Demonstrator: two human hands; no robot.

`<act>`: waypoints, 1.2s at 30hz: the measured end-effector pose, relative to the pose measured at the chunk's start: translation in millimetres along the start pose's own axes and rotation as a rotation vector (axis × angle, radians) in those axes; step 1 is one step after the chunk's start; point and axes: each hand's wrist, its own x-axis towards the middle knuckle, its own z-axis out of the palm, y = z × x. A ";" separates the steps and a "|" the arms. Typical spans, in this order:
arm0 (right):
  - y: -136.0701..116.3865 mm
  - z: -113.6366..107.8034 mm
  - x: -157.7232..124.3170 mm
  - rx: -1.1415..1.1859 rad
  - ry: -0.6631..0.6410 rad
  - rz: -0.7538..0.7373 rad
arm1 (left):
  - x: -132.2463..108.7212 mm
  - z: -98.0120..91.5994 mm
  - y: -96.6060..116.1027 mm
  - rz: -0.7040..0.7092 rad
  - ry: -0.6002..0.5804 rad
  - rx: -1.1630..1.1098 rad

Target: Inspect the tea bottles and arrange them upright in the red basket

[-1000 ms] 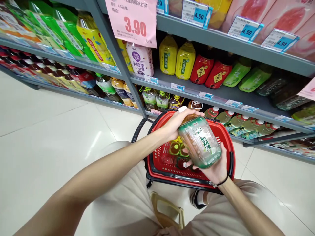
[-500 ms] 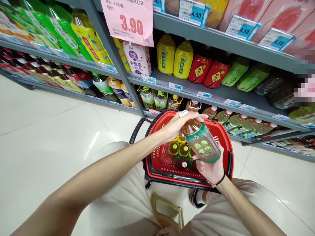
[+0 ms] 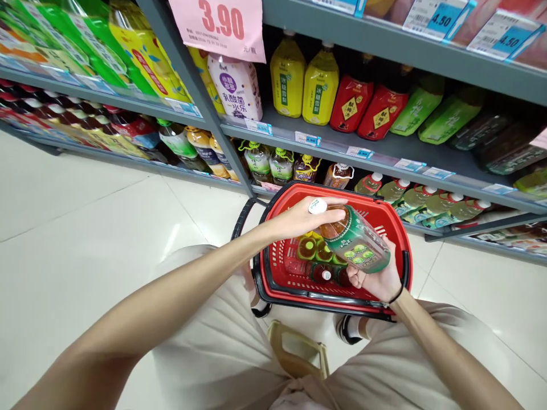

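Over the red shopping basket (image 3: 282, 213) I hold a drink bottle (image 3: 361, 242) on a slant, its amber neck up to the left and its green label toward me. My left hand (image 3: 310, 219) is closed around the neck, with the white cap (image 3: 317, 206) showing beside the thumb. Cupped at the base end is my right hand (image 3: 380, 279), its fingers curled against the bottle's underside. Inside the basket, below the bottle, several capped bottles (image 3: 306, 248) stand upright, some with yellow-green tops; the bottle and hands hide part of them.
Ahead runs a grey shelf (image 3: 282, 126) with yellow bottles (image 3: 320, 85) and red bottles (image 3: 351, 105). Large handled bottles (image 3: 257, 160) stand on the low shelf behind the basket. A pink price sign (image 3: 222, 28) hangs above. A beige stool (image 3: 277, 336) is between my legs.
The bottle has tipped closer to level, and its neck and cap have turned more toward me. Both hands stay on it. The view has shifted slightly, moving the basket right and up.
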 end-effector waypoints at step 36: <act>-24.6 2.3 -15.7 -1.999 0.135 -0.221 | -40.4 17.6 -178.1 -0.721 -0.343 1.246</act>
